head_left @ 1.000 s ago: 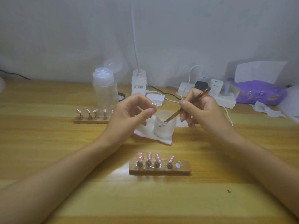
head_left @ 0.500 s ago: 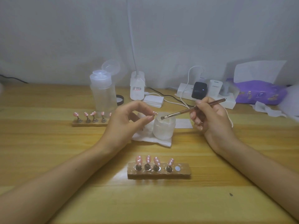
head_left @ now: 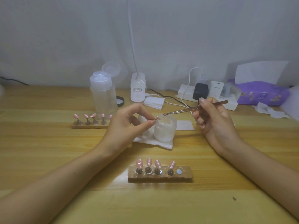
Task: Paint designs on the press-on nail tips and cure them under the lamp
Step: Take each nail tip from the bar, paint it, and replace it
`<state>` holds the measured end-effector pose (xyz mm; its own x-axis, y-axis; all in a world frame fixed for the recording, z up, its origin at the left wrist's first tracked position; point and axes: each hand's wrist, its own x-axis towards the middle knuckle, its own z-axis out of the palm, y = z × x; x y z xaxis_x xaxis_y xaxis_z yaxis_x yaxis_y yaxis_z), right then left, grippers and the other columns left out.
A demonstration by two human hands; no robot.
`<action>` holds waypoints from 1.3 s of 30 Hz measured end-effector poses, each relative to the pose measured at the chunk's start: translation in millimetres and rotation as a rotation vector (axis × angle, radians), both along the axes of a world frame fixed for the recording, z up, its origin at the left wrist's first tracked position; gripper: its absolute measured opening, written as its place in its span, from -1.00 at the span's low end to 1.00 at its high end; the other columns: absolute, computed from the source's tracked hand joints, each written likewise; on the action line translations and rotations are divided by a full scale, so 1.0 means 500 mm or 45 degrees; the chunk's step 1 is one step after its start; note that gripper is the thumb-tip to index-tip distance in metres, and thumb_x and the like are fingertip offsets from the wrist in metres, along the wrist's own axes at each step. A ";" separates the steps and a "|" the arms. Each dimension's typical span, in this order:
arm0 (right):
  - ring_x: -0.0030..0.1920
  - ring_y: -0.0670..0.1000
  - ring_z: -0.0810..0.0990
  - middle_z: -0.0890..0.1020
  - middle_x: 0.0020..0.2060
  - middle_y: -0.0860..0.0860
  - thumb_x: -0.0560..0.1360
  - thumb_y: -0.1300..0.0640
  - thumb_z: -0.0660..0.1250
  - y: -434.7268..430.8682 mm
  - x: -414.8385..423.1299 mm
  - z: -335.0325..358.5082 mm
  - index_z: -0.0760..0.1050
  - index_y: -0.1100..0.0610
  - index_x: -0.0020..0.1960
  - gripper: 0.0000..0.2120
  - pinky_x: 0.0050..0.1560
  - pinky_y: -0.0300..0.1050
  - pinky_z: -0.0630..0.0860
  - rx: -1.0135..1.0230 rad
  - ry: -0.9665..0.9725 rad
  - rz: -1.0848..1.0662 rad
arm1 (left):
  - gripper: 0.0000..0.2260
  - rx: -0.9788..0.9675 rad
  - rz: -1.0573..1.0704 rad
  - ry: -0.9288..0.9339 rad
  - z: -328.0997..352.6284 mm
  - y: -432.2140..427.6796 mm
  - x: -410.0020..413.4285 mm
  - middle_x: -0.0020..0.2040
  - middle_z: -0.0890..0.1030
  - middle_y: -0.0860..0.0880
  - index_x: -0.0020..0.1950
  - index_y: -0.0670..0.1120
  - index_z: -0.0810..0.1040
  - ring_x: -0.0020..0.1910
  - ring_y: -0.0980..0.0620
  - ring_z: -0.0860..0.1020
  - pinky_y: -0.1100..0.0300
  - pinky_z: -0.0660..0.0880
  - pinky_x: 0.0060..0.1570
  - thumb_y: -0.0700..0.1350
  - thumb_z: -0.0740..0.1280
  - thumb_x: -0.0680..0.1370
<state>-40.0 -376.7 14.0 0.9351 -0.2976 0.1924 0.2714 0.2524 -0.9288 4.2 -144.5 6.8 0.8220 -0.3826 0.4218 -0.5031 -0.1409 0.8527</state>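
- The left hand [head_left: 127,125] pinches one pink nail tip [head_left: 158,118] between thumb and forefinger, holding it just above the rim of a frosted jar [head_left: 165,129].
- The right hand [head_left: 213,120] grips a thin brush [head_left: 194,108] like a pen; its dark tip hangs over the jar mouth, just beside the held tip but not clearly touching it.
- On the near stand [head_left: 160,174], four pink tips [head_left: 154,164] stand on their pegs, each already dotted with white. The fifth spot at the stand's right end shows only a bare disc, so the held tip probably belongs there.
- The far stand [head_left: 90,125] carries at least five pink tips with white marks; its right end is hidden behind the left hand.
- Judgement: the painting looks close to done on the near stand, with one tip in hand left to finish and put back.
- Curing appears not yet started for what is in view: no tip sits under any light, and only a white stem [head_left: 133,46] rising from a base [head_left: 138,88] at the back of the worktop [head_left: 48,159] hints at a lamp; its head is cut off above.
- Hard to make out: whether the held tip has any design yet, what the jar holds, and whether the brush is loaded.
- A clear pump bottle [head_left: 103,92] stands behind the far stand, its lid flipped open.
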 end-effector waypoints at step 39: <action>-0.49 -0.06 0.44 0.63 -0.37 0.06 0.46 -0.03 0.35 0.012 -0.007 0.005 0.40 0.00 -0.27 -0.80 -0.49 -0.28 0.35 -0.183 -0.071 0.041 | -0.90 -0.010 -0.068 -0.074 -0.008 0.003 0.009 -0.45 0.49 0.21 -0.17 -0.10 0.59 -0.52 0.16 0.25 0.36 0.22 -0.48 -0.21 0.47 0.51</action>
